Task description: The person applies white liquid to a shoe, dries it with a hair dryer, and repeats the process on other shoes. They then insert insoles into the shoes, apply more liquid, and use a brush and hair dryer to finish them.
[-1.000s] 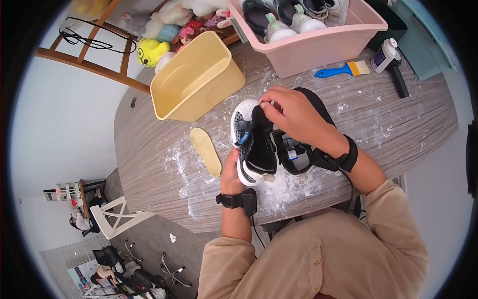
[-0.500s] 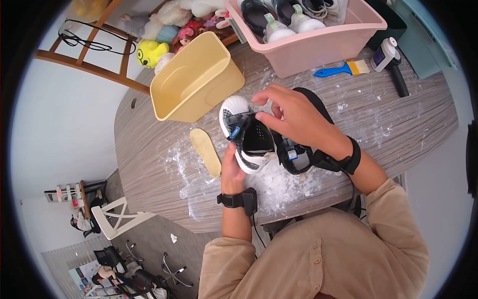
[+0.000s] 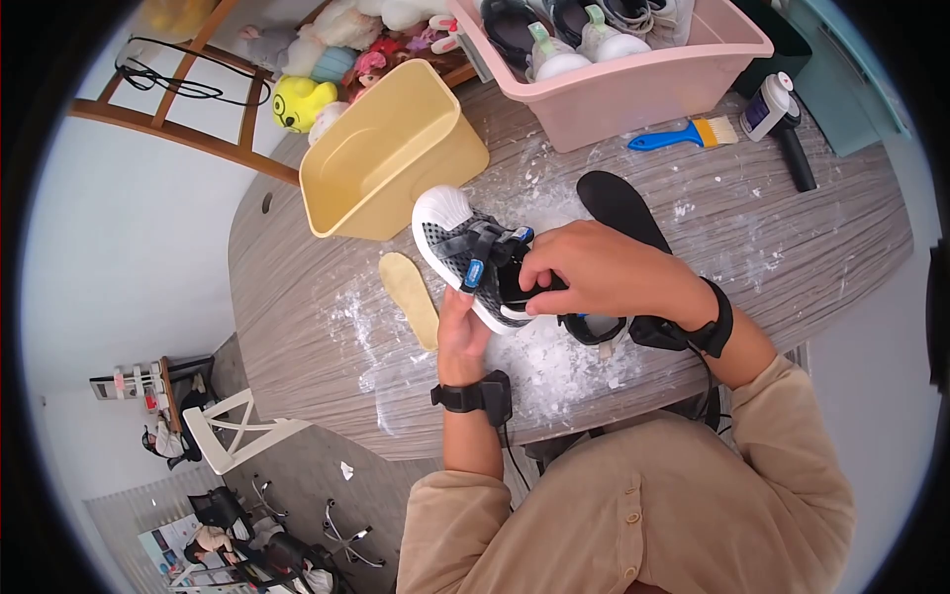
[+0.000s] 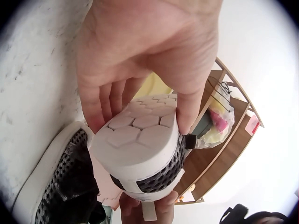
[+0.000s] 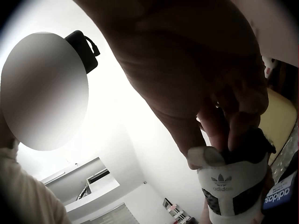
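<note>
The left hand (image 3: 463,335) grips a black-and-white mesh shoe (image 3: 447,238) from below, its fingers and thumb around the white sole (image 4: 140,135) in the left wrist view. At the heel opening, the right hand (image 3: 604,269) pinches the collar, fingertips inside and thumb on the white heel (image 5: 229,182) in the right wrist view. A second shoe (image 4: 60,182) lies beside it, in the head view mostly under the right hand. A black insole (image 3: 623,206) lies beyond the right hand, and a yellowish insole (image 3: 409,297) lies left of the held shoe.
A yellow bin (image 3: 396,158) stands behind the held shoe. A pink bin (image 3: 643,94) with several shoes is at the back. To the right are a blue-handled brush (image 3: 683,135), a white bottle (image 3: 768,107) and a black-handled tool (image 3: 795,158). White powder covers parts of the table (image 3: 327,396).
The held shoe has moved left and turned, toe toward the yellow bin. The right hand has gone from the shoe's tongue down to its heel, uncovering more of the black insole.
</note>
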The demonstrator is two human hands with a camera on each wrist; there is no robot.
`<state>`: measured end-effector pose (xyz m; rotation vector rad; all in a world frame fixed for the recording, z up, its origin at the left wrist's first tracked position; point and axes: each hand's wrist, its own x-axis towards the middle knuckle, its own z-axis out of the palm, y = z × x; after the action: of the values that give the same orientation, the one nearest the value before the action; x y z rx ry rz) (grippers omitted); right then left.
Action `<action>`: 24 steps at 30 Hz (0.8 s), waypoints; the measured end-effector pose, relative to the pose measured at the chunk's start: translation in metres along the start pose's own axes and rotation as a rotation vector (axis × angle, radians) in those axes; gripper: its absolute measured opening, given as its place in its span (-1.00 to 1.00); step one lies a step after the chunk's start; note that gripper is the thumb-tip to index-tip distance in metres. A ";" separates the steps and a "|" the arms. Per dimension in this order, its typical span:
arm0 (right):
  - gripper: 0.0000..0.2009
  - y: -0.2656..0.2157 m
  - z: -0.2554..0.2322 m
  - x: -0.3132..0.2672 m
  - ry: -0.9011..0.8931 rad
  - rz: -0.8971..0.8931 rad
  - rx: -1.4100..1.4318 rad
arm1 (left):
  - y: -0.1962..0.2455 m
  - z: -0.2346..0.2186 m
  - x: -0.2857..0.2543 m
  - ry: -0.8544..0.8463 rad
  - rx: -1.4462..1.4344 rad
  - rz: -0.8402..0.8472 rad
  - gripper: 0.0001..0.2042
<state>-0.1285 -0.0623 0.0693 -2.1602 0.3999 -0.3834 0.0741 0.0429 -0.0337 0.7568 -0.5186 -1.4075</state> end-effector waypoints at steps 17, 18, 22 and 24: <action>-0.82 -0.002 0.005 -0.003 0.091 0.010 -0.216 | 0.001 0.008 -0.003 0.012 0.022 0.073 -0.23; -0.82 -0.004 -0.003 -0.006 0.119 -0.005 -0.216 | 0.002 0.009 -0.003 0.023 0.007 0.077 -0.23; -0.86 -0.002 -0.030 -0.020 0.139 -0.060 -0.213 | 0.002 0.008 -0.002 0.024 -0.012 0.091 -0.22; -0.85 0.002 -0.039 -0.024 0.060 -0.023 -0.209 | 0.001 0.005 -0.002 0.005 -0.010 0.085 -0.21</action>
<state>-0.1662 -0.0809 0.0867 -2.3626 0.4667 -0.4370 0.0713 0.0445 -0.0293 0.7216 -0.5337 -1.3285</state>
